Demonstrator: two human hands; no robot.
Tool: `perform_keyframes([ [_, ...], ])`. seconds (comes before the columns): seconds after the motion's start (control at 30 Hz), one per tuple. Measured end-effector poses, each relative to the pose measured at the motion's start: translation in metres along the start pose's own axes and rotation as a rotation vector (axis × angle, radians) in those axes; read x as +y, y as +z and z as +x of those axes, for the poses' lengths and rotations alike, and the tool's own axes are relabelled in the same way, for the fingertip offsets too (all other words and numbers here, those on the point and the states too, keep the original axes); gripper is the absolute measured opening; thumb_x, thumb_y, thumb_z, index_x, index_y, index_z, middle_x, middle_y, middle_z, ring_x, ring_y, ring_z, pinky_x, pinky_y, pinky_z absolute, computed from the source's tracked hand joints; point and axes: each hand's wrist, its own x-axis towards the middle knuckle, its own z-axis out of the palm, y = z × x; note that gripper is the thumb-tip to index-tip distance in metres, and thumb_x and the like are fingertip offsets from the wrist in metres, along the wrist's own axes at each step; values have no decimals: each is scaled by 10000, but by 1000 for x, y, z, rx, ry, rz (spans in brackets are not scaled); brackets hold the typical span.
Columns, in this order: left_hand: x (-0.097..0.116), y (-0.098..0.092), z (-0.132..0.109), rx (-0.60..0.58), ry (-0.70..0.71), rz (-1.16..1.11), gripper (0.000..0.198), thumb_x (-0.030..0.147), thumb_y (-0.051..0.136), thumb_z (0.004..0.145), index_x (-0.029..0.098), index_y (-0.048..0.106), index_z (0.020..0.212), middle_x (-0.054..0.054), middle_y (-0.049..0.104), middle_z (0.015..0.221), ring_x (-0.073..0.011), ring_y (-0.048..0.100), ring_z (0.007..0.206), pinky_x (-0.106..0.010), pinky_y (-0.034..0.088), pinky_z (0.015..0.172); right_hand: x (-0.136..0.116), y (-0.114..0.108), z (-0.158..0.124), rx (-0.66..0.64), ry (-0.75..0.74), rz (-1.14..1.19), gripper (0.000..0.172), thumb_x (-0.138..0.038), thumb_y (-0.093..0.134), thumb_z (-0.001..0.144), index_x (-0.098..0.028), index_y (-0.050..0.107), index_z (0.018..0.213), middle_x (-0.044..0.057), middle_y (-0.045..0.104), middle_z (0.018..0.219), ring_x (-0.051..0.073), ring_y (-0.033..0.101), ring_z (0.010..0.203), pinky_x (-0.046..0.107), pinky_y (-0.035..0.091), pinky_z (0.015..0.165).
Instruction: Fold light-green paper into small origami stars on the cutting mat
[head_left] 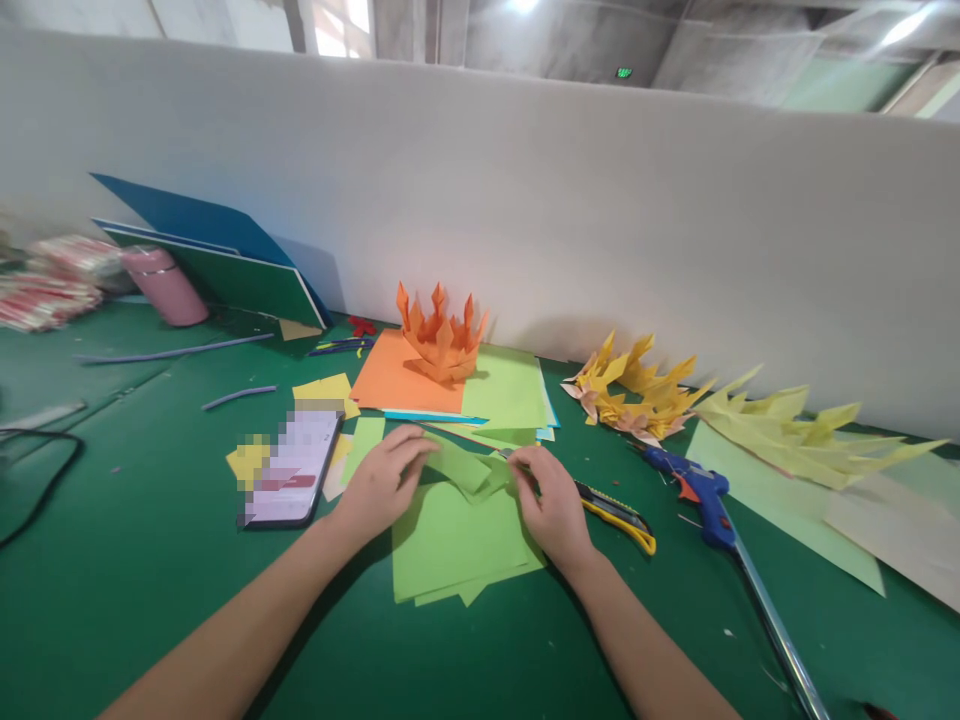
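Observation:
My left hand [384, 480] and my right hand [553, 505] pinch the two ends of a folded light green paper piece [472, 468], held just above a small stack of light green sheets [457, 545] on the green table [150, 560]. Both hands have their fingers closed on the paper. An orange folded paper crown [442, 335] stands behind on an orange sheet [397, 380].
A phone [294, 468] lies left of my left hand. A yellow utility knife [619, 515] and a blue glue gun [701, 495] lie to the right. Yellow folded paper shapes [637, 390], pale green pointed shapes [802, 430], a pink bottle [163, 285] and leaning boards [217, 260] line the white wall.

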Motion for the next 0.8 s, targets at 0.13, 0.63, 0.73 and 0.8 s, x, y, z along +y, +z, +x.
perform_keyframes([
  [0.13, -4, -13, 4, 101, -95, 129, 202, 39, 395, 768, 179, 537, 793, -58, 593, 857, -188, 573, 816, -312, 476, 727, -1, -1, 1, 47, -29, 14, 219, -59, 376, 833, -201, 541, 856, 63, 595, 842, 199, 557, 819, 337, 467, 736],
  [0.63, -17, -21, 5, -246, -260, 597, 309, -5, 402, 696, 106, 652, 842, -182, 545, 1185, -295, 552, 1007, -393, 450, 847, -1, -1, 2, 72, -47, 13, 237, -49, 396, 839, -198, 570, 899, 61, 597, 861, 188, 566, 833, 322, 474, 744],
  [0.73, -5, -20, 5, -346, -333, 563, 342, 3, 359, 776, 94, 621, 976, -158, 612, 1047, -262, 588, 933, -371, 461, 816, -2, -2, 2, 84, -35, 36, 233, -57, 398, 843, -200, 577, 884, 55, 589, 851, 179, 572, 813, 306, 478, 717],
  [0.8, 0, -17, 3, -367, -337, 583, 259, 106, 381, 846, 99, 613, 960, -156, 619, 998, -282, 582, 918, -393, 462, 791, -3, -2, 3, 97, -23, 65, 225, -69, 405, 842, -202, 586, 855, 52, 583, 837, 176, 575, 801, 304, 482, 705],
])
